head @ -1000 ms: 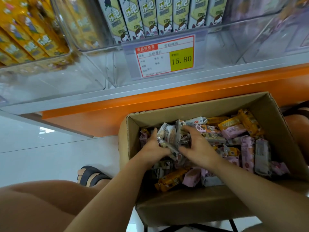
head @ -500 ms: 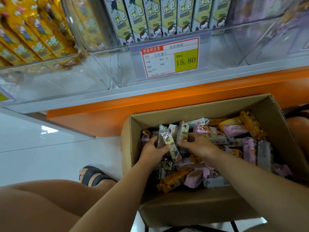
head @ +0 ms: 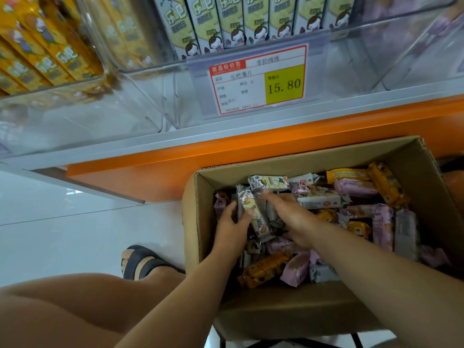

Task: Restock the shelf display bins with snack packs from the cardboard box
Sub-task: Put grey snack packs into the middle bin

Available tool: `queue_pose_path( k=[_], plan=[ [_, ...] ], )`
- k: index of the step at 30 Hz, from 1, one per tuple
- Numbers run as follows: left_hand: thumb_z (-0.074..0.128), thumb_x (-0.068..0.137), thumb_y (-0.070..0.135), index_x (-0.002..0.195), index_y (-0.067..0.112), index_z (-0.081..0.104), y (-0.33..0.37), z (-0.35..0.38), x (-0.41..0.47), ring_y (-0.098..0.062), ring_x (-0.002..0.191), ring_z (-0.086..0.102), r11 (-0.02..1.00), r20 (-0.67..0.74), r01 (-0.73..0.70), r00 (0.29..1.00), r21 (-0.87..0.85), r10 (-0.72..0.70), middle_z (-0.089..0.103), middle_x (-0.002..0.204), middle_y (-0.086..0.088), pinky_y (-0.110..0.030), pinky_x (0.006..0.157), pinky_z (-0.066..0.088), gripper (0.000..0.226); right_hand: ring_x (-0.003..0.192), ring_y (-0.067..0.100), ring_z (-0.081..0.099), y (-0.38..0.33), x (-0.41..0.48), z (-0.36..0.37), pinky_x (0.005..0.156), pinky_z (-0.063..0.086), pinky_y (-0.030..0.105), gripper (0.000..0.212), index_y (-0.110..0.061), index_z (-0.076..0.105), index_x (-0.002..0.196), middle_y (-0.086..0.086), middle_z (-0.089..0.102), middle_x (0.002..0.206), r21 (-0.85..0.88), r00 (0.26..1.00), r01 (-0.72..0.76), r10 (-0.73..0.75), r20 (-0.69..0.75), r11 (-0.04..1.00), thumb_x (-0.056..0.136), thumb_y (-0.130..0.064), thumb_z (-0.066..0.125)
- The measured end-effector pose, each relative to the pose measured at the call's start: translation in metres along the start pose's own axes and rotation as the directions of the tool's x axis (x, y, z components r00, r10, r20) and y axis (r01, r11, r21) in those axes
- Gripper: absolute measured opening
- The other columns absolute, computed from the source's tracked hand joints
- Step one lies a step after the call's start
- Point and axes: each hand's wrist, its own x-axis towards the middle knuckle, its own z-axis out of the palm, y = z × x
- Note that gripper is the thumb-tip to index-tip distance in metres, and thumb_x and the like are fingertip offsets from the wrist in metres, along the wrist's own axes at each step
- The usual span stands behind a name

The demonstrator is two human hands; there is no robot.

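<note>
Standing in the far-left display bin [head: 99, 59] are yellow packs [head: 37, 54]; nearer, a sandalled foot [head: 143, 262] rests on the white floor. Inside the left end of the cardboard box [head: 301, 159], the left hand [head: 232, 223] curls its fingers round a bundle of grey snack packs [head: 253, 212]. Just right, the right hand [head: 288, 217] lies on that bundle, fingers stretched straight, gripping nothing. Pink and orange packs [head: 355, 187] fill the box's right part.

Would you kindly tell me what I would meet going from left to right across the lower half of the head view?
Black sandal → cardboard box's left wall → left hand → pale snack pack that it grips → right hand → pink snack pack.
</note>
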Motion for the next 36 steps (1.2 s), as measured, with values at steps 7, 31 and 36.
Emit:
queue_pose_path(
  k=[7,31,36],
  plan=[
    [0.057,0.094,0.036,0.147,0.028,0.03,-0.004,-0.002,0.003,-0.025,0.134,0.039,1.0,0.002,-0.022,1.0,0.007,0.022,0.035,0.151,-0.002,-0.049,0.106,0.04,0.061,0.126,0.031,0.043,0.01,-0.005,0.01,0.097,0.039,0.039,0.07,-0.025,0.022,0.143,0.009,0.035,0.147,0.026,0.994,0.09,-0.088,-0.061,0.996,0.088,-0.044,0.062],
    [0.067,0.088,0.031,0.14,0.028,0.039,0.016,-0.006,-0.009,-0.01,0.098,0.057,0.97,0.08,0.011,0.997,-0.242,0.009,0.052,0.119,0.006,-0.04,0.089,0.053,0.06,0.138,0.026,0.034,0.005,-0.015,-0.005,0.11,0.035,0.048,0.09,-0.037,0.015,0.149,-0.001,0.022,0.157,-0.065,0.938,0.344,-0.341,0.056,0.937,0.079,-0.043,0.071],
    [0.066,0.089,0.031,0.133,0.03,0.044,0.026,-0.01,-0.046,-0.003,0.091,0.064,0.965,0.079,-0.171,0.979,-0.2,0.19,0.058,0.108,0.017,-0.029,0.078,0.057,0.049,0.13,0.02,0.043,0.004,-0.053,-0.008,0.107,0.037,0.037,0.1,-0.036,0.02,0.148,-0.004,0.038,0.148,-0.008,0.908,0.419,-0.419,0.025,0.908,0.066,-0.05,0.076]
  ],
)
